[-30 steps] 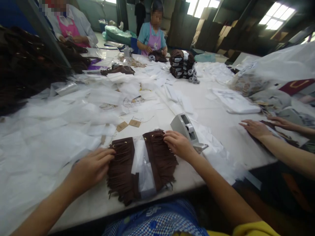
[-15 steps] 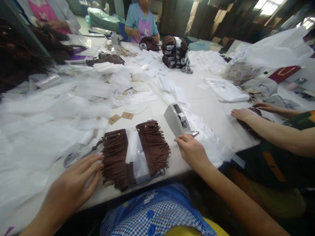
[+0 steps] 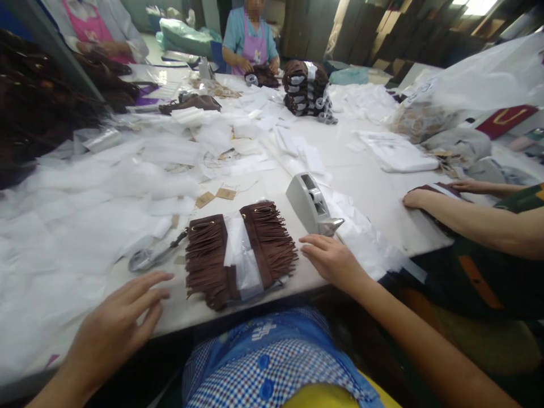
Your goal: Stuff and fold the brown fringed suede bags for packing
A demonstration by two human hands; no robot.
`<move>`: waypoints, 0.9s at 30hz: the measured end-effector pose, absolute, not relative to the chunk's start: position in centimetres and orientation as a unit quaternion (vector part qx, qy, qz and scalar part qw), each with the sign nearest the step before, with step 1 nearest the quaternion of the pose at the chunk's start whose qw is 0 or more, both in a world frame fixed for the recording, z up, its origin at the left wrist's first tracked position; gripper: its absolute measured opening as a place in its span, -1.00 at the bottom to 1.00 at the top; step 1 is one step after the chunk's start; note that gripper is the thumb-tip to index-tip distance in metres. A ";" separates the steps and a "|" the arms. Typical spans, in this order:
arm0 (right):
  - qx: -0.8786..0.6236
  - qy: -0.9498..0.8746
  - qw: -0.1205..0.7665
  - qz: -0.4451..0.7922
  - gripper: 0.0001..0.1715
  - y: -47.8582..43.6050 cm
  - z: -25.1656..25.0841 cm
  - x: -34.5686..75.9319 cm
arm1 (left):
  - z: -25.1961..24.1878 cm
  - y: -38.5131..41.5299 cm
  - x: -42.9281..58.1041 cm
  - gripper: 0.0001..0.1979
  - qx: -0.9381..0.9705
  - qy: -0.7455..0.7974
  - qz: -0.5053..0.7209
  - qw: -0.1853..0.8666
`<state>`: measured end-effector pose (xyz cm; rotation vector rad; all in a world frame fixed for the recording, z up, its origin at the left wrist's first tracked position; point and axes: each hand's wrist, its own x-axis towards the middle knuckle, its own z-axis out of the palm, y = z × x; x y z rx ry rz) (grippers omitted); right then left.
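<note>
A brown fringed suede piece [image 3: 238, 252] lies near the table's front edge, with clear plastic wrap across its middle. My left hand [image 3: 117, 323] hovers open to its left, fingers spread, holding nothing. My right hand [image 3: 331, 259] rests open on the table just right of the piece, below a grey tape dispenser [image 3: 312, 204]. A pair of scissors [image 3: 155, 255] lies left of the piece.
White tissue sheets [image 3: 85, 221] cover the table's left and middle. Small brown tags [image 3: 215, 196] lie behind the piece. A stack of wrapped brown pieces [image 3: 306, 90] stands far back. A co-worker's hands [image 3: 425, 197] press on an item at right. Other people work at the far end.
Both my hands have left the fringed piece: the left drew back to the left, the right moved right toward the tape dispenser. The scissors came into view.
</note>
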<state>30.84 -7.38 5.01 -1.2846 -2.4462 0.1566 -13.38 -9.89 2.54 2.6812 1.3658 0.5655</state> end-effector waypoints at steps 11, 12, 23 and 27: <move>-0.389 -0.885 0.199 0.159 -0.84 -5.2 4.7 28.2 | 3.2 -5.7 -9.5 -0.73 0.847 0.518 0.119 0.009; -0.397 -0.880 0.211 0.150 -0.84 -5.1 4.9 28.2 | 3.7 -5.7 -10.0 -0.74 0.833 0.541 0.118 -0.010; -0.334 -0.911 0.221 0.103 -0.78 0.6 4.6 25.1 | 1.4 -3.5 -9.4 -0.63 0.896 0.428 0.112 0.035; -0.342 -0.904 0.236 0.100 -0.72 3.1 5.4 24.2 | 2.2 -7.7 -10.2 -0.66 0.815 0.532 0.228 -0.032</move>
